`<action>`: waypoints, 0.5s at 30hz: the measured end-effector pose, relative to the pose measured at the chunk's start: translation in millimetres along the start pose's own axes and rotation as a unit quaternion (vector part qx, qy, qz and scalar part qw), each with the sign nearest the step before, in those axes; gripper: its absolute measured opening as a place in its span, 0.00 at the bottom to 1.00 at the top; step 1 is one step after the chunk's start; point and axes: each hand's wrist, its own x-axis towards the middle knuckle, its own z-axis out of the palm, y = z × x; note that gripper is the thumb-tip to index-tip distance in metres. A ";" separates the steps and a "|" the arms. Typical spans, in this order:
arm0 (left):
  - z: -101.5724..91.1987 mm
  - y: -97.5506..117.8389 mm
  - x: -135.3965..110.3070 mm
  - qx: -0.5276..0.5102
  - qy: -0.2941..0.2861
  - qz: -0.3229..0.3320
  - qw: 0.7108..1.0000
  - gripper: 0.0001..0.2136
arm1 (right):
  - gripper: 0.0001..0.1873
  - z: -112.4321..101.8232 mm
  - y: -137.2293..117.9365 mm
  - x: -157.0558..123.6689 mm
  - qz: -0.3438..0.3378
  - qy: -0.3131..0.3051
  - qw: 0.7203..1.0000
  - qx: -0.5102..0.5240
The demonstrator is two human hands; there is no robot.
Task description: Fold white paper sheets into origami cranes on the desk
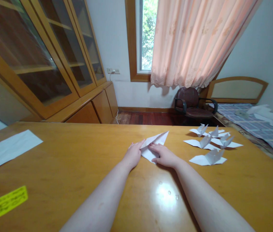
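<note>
A partly folded sheet of white paper lies on the wooden table in front of me, its upper flap raised to a point at the far right. My left hand grips the paper's left edge, fingers close together. On the lower part of the paper is my right hand, its fingers bent at the raised flap and the thumb pressing near the bottom corner. To the right stand several folded white paper cranes with raised wings.
A flat white paper strip lies at the table's left, with a yellow label nearer me. Beyond the table are a glass-door cabinet, a brown armchair, a pink curtain and a bed.
</note>
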 end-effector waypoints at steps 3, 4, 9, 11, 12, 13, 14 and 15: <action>0.2 0.7 0.4 0.002 -0.001 -0.004 1.000 0.29 | 0.38 1.0 1.7 1.0 0.003 -0.001 1.000 0.011; 0.1 1.3 0.5 0.005 -0.004 -0.005 1.000 0.28 | 0.37 1.3 2.3 1.4 0.003 0.002 1.000 0.016; 0.5 2.8 -0.9 0.049 -0.029 0.001 0.998 0.29 | 0.31 0.4 1.2 2.2 -0.001 0.021 0.999 0.032; 0.9 2.0 -2.0 0.065 -0.040 0.011 0.997 0.30 | 0.29 -1.2 -2.2 2.0 -0.002 0.033 0.999 0.043; 1.1 1.5 -2.5 0.071 -0.046 0.018 0.996 0.30 | 0.28 -2.1 -4.3 1.9 -0.006 0.037 0.998 0.055; 1.1 1.1 -3.1 0.077 -0.051 0.025 0.995 0.30 | 0.27 -2.8 -6.4 1.7 -0.011 0.045 0.996 0.073; 1.1 0.8 -3.5 0.083 -0.057 0.031 0.994 0.30 | 0.25 -3.5 -8.2 1.5 -0.015 0.053 0.994 0.096; 1.0 0.6 -3.9 0.089 -0.062 0.036 0.993 0.30 | 0.24 -3.9 -9.6 1.3 -0.017 0.061 0.990 0.123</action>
